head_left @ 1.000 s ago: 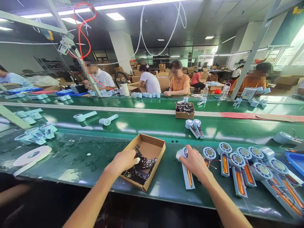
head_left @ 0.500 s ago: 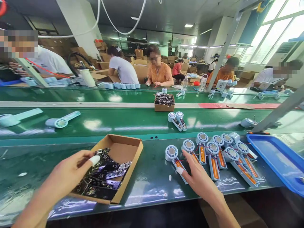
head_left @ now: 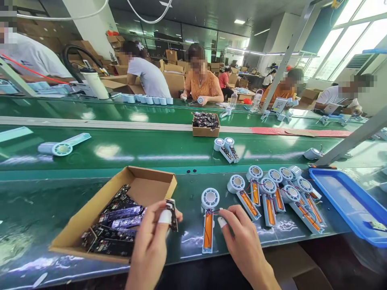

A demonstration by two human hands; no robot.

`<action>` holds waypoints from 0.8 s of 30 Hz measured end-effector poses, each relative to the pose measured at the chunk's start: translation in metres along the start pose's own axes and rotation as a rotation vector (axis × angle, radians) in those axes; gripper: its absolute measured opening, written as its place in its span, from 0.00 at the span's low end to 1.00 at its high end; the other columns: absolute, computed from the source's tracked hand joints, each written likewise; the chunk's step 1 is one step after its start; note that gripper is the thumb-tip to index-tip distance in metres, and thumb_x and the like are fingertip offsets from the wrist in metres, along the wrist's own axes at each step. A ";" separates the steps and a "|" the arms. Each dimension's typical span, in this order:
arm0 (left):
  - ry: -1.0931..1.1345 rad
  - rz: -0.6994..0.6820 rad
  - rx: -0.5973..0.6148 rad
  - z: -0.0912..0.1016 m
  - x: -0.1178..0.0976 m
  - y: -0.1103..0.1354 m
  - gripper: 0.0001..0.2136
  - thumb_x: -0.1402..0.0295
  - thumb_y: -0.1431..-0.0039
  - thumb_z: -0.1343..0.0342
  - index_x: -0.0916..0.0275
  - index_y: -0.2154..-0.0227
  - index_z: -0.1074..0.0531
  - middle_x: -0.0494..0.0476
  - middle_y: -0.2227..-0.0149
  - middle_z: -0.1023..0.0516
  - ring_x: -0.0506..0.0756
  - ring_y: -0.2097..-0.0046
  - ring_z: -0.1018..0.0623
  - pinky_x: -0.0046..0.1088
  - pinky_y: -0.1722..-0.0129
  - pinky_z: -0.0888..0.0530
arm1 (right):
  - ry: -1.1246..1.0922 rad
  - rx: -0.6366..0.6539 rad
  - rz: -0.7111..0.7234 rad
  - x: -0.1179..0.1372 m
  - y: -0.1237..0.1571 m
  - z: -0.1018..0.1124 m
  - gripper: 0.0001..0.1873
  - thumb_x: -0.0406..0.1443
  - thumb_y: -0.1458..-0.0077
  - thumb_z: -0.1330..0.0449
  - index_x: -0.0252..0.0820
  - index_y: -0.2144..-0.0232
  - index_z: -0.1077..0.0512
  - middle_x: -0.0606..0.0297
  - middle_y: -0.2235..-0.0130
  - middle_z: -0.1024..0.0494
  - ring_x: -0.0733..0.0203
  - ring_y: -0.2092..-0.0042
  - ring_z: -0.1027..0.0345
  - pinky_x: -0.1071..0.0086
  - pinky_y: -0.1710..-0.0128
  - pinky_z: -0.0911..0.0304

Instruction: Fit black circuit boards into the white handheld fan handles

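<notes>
My left hand (head_left: 152,237) pinches a small dark circuit board (head_left: 172,214) just right of an open cardboard box (head_left: 90,215) that holds several more boards. My right hand (head_left: 242,237) rests on the green table with fingers spread, its index fingertip in a white finger cot touching the edge of an open fan half (head_left: 208,219) with an orange battery. That fan half lies between my two hands. Several more open fan halves (head_left: 273,193) with orange batteries lie in a row to the right.
A blue tray (head_left: 352,203) sits at the right edge. Beyond runs a green conveyor (head_left: 151,151) carrying a finished fan (head_left: 62,147), two fan halves (head_left: 226,148) and a second box of boards (head_left: 206,125). Several people sit working on the far side.
My left hand lifted a board out of the box and carried it right. One fan half now lies apart from the row, in front of me. The view shifted right.
</notes>
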State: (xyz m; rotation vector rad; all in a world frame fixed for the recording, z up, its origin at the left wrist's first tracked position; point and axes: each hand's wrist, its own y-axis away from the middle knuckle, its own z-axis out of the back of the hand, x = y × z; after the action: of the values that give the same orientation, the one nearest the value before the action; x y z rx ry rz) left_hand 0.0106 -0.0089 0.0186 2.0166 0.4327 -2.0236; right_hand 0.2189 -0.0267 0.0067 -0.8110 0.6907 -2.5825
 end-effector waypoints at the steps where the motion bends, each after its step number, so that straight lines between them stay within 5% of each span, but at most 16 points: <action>1: 0.035 0.045 0.049 -0.003 0.010 0.003 0.16 0.53 0.42 0.43 0.59 0.59 0.30 0.51 0.71 0.22 0.54 0.69 0.23 0.30 0.66 0.24 | 0.023 -0.012 0.063 0.004 -0.002 0.003 0.16 0.24 0.38 0.50 0.43 0.55 0.29 0.61 0.63 0.28 0.59 0.65 0.31 0.69 0.67 0.36; 7: 0.116 0.326 0.281 -0.009 0.038 0.007 0.15 0.58 0.42 0.45 0.62 0.58 0.26 0.52 0.69 0.25 0.51 0.72 0.30 0.27 0.72 0.31 | 0.159 0.257 0.305 0.008 -0.024 -0.007 0.11 0.23 0.37 0.47 0.40 0.62 0.28 0.58 0.61 0.25 0.55 0.63 0.35 0.64 0.65 0.35; 12: 0.185 0.406 0.345 -0.010 0.037 0.008 0.20 0.53 0.45 0.44 0.65 0.58 0.24 0.51 0.72 0.28 0.51 0.72 0.32 0.26 0.75 0.33 | 0.089 0.234 0.297 -0.009 -0.025 -0.027 0.12 0.22 0.37 0.48 0.39 0.62 0.29 0.58 0.62 0.26 0.56 0.64 0.36 0.64 0.65 0.34; 15: -0.009 0.335 0.339 -0.009 0.036 0.013 0.20 0.52 0.47 0.40 0.64 0.59 0.22 0.47 0.77 0.31 0.50 0.76 0.35 0.25 0.77 0.37 | -0.130 0.173 0.185 -0.011 -0.020 -0.029 0.12 0.23 0.36 0.49 0.41 0.58 0.29 0.59 0.59 0.25 0.56 0.61 0.34 0.64 0.61 0.32; 18: -0.184 0.177 0.332 -0.010 0.033 0.017 0.18 0.52 0.46 0.41 0.62 0.64 0.21 0.54 0.70 0.23 0.55 0.70 0.27 0.28 0.70 0.29 | -0.310 0.144 0.079 -0.007 -0.014 -0.030 0.11 0.25 0.35 0.47 0.43 0.59 0.29 0.61 0.59 0.25 0.58 0.58 0.31 0.66 0.58 0.31; 24: -0.254 -0.017 0.447 -0.012 0.024 0.013 0.13 0.55 0.44 0.43 0.59 0.72 0.23 0.54 0.70 0.21 0.58 0.65 0.22 0.29 0.64 0.25 | -0.308 0.103 0.107 0.004 0.000 -0.040 0.10 0.28 0.34 0.48 0.43 0.58 0.29 0.58 0.58 0.22 0.57 0.58 0.29 0.65 0.59 0.30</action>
State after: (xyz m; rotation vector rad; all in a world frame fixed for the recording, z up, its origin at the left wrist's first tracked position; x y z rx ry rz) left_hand 0.0266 -0.0160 -0.0057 1.9356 -0.0635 -2.5208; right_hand 0.1919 -0.0145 -0.0202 -1.0754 0.4898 -2.3071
